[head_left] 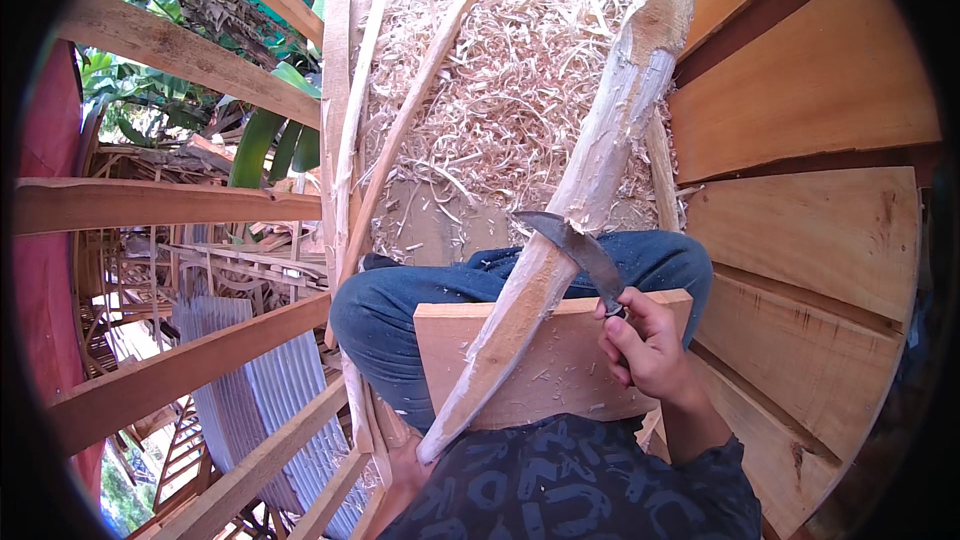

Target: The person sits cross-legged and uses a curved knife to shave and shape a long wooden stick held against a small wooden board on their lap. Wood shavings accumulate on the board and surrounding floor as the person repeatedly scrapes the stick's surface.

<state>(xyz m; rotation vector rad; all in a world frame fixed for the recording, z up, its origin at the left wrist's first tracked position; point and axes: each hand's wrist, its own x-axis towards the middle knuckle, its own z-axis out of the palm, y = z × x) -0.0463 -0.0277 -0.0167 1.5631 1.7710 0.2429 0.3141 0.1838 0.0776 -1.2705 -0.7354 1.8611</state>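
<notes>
Over the lap board, the right hand grips a curved knife against the pole; the left hand closes around the pole's lower end.

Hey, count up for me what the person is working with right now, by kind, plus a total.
Curved knife, gripped in the right hand: 1
Peeled wooden pole, lower end by the left hand: 1
Flat wooden board on the lap: 1
Total: 3

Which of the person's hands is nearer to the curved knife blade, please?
Right. The right hand grips the handle of the curved knife; the left hand holds the wooden pole at its lower end.
</notes>
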